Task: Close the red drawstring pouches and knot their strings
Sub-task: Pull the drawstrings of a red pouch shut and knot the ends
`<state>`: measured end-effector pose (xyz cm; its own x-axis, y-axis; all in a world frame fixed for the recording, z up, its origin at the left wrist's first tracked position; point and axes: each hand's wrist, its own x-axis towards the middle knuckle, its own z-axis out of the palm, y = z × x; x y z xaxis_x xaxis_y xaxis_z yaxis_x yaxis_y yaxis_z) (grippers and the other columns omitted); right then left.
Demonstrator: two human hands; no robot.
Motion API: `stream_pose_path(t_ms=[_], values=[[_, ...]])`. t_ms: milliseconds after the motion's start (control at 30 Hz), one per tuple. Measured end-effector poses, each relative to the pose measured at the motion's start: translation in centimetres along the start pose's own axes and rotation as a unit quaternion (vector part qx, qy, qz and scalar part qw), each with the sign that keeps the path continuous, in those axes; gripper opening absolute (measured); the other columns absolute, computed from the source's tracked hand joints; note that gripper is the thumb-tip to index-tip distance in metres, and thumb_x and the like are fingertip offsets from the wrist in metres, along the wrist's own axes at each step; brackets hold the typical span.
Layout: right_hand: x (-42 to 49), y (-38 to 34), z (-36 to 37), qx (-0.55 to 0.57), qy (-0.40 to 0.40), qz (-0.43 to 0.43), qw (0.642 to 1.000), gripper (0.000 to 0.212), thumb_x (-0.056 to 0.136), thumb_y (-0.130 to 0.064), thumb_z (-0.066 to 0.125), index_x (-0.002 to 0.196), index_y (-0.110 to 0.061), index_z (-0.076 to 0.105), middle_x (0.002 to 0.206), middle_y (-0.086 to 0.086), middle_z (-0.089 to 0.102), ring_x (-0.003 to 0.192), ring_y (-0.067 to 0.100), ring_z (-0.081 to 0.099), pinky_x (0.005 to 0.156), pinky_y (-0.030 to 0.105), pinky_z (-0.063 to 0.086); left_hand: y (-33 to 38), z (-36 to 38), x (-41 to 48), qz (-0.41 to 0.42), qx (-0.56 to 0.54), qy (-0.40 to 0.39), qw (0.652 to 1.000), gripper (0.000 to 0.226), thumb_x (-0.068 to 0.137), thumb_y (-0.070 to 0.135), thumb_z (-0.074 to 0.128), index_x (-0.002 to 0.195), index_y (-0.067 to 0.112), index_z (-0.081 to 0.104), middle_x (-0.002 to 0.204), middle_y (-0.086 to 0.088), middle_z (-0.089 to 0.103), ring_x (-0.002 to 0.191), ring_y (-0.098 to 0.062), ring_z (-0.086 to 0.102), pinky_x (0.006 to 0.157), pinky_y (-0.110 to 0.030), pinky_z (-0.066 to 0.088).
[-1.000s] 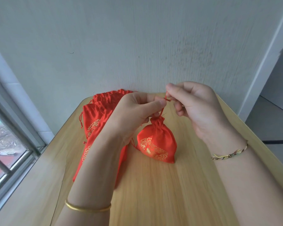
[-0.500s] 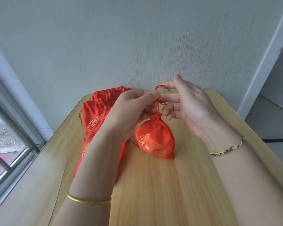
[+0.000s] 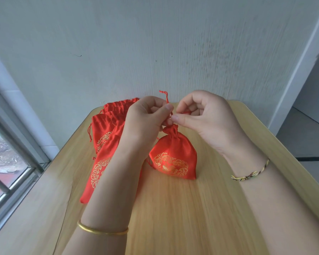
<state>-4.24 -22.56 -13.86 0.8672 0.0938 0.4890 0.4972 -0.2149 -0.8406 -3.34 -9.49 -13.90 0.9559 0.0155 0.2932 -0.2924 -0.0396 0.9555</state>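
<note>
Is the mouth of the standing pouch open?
No, the standing pouch is gathered tight at its neck, just below the left hand and right hand, which both pinch its string.

Red gold-printed pouch (image 3: 173, 155) stands cinched shut, strings (image 3: 166, 97) rising from its neck; flat pouches (image 3: 103, 140) lie overlapped just left of it.

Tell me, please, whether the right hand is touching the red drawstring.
Touching: the head view shows the right hand pinching the drawstring above the gathered pouch.

Gold bangle (image 3: 102, 230) on left wrist (braided cord bracelet (image 3: 250, 174) on right).
</note>
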Motion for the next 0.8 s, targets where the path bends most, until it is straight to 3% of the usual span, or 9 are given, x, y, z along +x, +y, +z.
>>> stream_pose_path(t_ms=[100,200,267,433,533,700,800], values=[[0.1,0.2,0.1,-0.041,0.021,0.001,0.999,0.017,0.071,-0.006,0.076,0.069,-0.017,0.063,0.062,-0.008,0.062,0.063,0.008,0.057,0.064,0.032,0.05,-0.2,0.0,0.1,-0.004,-0.008,0.02,1.0,0.011,0.087,0.005,0.061,0.076,0.007,0.062,0.059,-0.007,0.059,0.048,-0.007,0.054,0.049,-0.017,0.043],[0.1,0.1,0.3,-0.043,0.027,0.003,0.999,0.013,0.071,-0.007,0.075,0.069,-0.017,0.067,0.06,-0.011,0.065,0.063,0.013,0.059,0.064,0.031,0.049,-0.3,0.2,0.2,-0.006,-0.01,0.043,0.999,0.013,0.086,0.006,0.063,0.073,0.007,0.064,0.059,-0.007,0.059,0.047,-0.007,0.053,0.049,-0.018,0.042],[0.0,0.1,0.4,-0.053,0.03,0.002,0.998,0.009,0.072,-0.008,0.075,0.07,-0.016,0.07,0.066,-0.004,0.07,0.064,0.017,0.062,0.064,0.03,0.049,-0.3,0.2,0.2,-0.005,-0.009,0.056,0.998,0.014,0.085,0.005,0.064,0.071,0.008,0.064,0.057,-0.005,0.06,0.045,-0.006,0.053,0.046,-0.016,0.04],[0.0,-0.2,0.4,-0.104,0.014,-0.015,0.994,0.008,0.076,-0.011,0.072,0.071,-0.018,0.074,0.069,-0.008,0.071,0.06,-0.001,0.058,0.063,0.018,0.045,-0.4,0.0,0.3,-0.01,0.008,0.058,0.998,0.012,0.083,0.003,0.064,0.072,0.007,0.065,0.052,-0.001,0.06,0.042,-0.003,0.052,0.043,-0.014,0.038],[0.0,-0.2,0.5,-0.16,0.019,-0.018,0.987,0.012,0.079,-0.013,0.069,0.07,-0.021,0.072,0.067,-0.014,0.065,0.059,-0.004,0.054,0.059,0.007,0.037,-0.1,-0.2,0.4,-0.024,0.015,0.041,0.999,0.005,0.084,0.003,0.061,0.086,0.004,0.066,0.065,-0.007,0.063,0.047,-0.003,0.056,0.046,-0.014,0.04],[0.0,0.1,0.4,-0.273,0.037,-0.036,0.961,0.01,0.083,-0.019,0.064,0.077,-0.016,0.07,0.078,-0.005,0.055,0.065,0.003,0.05,0.064,0.013,0.037,0.3,-0.9,0.2,-0.067,-0.009,-0.041,0.997,0.051,0.066,-0.003,0.066,0.114,0.014,0.058,0.085,-0.003,0.061,0.06,-0.008,0.06,0.06,-0.022,0.047],[0.0,0.2,0.2,-0.281,0.022,-0.022,0.959,0.009,0.085,-0.019,0.062,0.076,-0.017,0.066,0.073,-0.011,0.049,0.062,0.0,0.047,0.061,0.011,0.034,0.6,-0.5,-0.3,-0.037,0.061,-0.018,0.997,0.052,0.073,-0.008,0.066,0.115,0.021,0.055,0.11,-0.01,0.057,0.07,-0.011,0.058,0.07,-0.03,0.052]])
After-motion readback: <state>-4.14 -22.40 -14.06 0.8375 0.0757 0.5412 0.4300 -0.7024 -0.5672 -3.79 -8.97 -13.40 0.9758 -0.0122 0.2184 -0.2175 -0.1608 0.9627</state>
